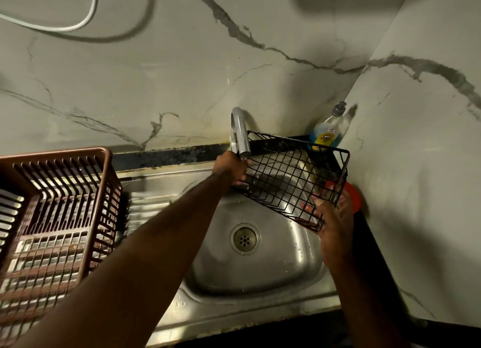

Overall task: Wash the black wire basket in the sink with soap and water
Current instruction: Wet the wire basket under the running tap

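While I hold the basket [294, 176] tilted over the sink [260, 274], left hand [231, 169] gripping its left rim just under the tap [240, 136] and right hand [331, 215] clasping its near right corner, I can't make out a stream. I should keep the mesh under the spout, turn it slowly, and reach for the soap [328, 132] behind it.

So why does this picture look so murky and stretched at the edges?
In the head view the light is dim and yellowish; the wide lens stretches the brown plastic dish rack at the left edge; soft glare lies in the stainless steel sink below the black wire basket; the white cable throws a dark shadow on the marble-pattern wall.
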A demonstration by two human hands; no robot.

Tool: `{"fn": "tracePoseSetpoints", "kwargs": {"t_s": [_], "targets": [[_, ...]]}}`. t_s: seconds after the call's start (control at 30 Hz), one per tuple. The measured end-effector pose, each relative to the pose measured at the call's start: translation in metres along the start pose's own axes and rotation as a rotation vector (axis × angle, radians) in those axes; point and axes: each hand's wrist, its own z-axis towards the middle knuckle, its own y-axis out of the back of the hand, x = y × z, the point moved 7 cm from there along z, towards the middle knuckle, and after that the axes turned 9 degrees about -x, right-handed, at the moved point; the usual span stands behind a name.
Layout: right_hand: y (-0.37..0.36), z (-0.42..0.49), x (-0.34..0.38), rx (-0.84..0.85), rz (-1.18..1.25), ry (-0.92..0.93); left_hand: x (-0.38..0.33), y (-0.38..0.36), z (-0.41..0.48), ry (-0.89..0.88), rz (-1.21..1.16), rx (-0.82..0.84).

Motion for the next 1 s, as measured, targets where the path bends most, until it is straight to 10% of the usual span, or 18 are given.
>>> {"fn": "tracePoseSetpoints", "kwargs": {"t_s": [0.3, 0.53, 1.0], "targets": [[0.009, -0.01, 0.01, -0.111, 0.085, 0.155, 0.004, -0.021, -0.025, 0.203, -0.583, 0.558], [-0.002, -0.019, 0.007, -0.143, 0.13, 0.167, 0.013, -0.029, -0.033, 0.344, -1.09, 0.344], [-0.019, -0.051, -0.018, -0.084, 0.083, 0.162, 0.02, -0.02, -0.021, 0.439, -0.747, 0.17]]}}
